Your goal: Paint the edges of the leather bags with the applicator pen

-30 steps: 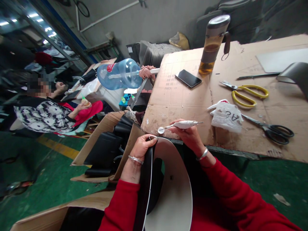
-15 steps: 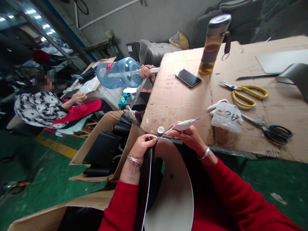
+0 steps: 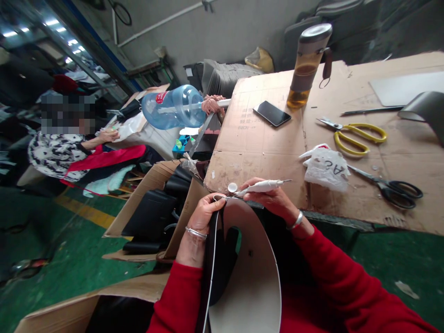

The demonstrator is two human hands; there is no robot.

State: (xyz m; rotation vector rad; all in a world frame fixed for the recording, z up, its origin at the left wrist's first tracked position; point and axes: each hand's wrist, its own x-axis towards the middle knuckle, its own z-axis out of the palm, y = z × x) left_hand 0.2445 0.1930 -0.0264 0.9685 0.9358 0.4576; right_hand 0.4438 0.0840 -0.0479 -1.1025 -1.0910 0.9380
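Note:
My left hand [image 3: 203, 213] pinches the top edge of a curved panel [image 3: 256, 286], pale inside and dark outside, with a white line along its rim. A thin white loop of cord or edging [image 3: 219, 198] shows at the fingertips. My right hand [image 3: 274, 201] is closed around a white pen-like tool [image 3: 265, 186]. Its thin metal spike points right, away from the panel; the other end reaches toward the panel edge near my left fingers. Whether that end touches the edge, I cannot tell. Just beyond it sits a small round white cap or cup [image 3: 232, 187] on the cardboard-covered table [image 3: 243, 157].
On the table lie yellow-handled scissors [image 3: 360, 134], black-handled scissors [image 3: 398, 192], a crumpled plastic bag [image 3: 328, 169], a phone [image 3: 272, 113] and an upright tea bottle [image 3: 307, 69]. Cardboard boxes [image 3: 194, 208] with black pieces stand left. A co-worker [image 3: 58, 155] sits farther left.
The white tool in my right hand has tipped to lie more level. My left hand keeps its pinch on the panel. The co-worker's arm has shifted slightly, and the view has moved a little.

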